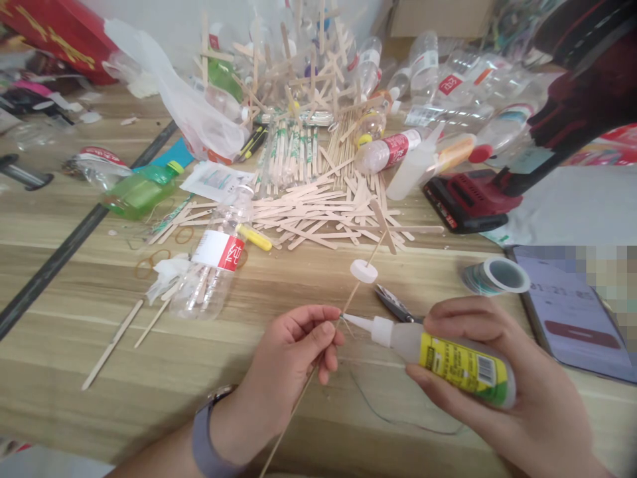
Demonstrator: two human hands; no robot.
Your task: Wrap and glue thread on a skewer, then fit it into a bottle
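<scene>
My left hand [293,352] pinches a thin bamboo skewer [350,296] between thumb and fingers. Higher up, a white round cap-like disc [362,271] is threaded on the skewer. At its upper end, a flat wooden craft stick [381,220] appears crossed with it. My right hand [527,392] is wrapped round a glue bottle [462,372] with a yellow and green label, tilted almost level. Its narrow white nozzle [359,322] reaches the skewer just at my left fingertips. A thin dark thread [388,419] trails on the table below the bottle.
Loose craft sticks [313,216] are heaped mid-table, with plastic bottles behind. A clear bottle [212,272] stands to the left, a utility knife [393,303] lies ahead. On the right are a tape roll [497,275], a phone [577,318] and a red-black power tool [472,199].
</scene>
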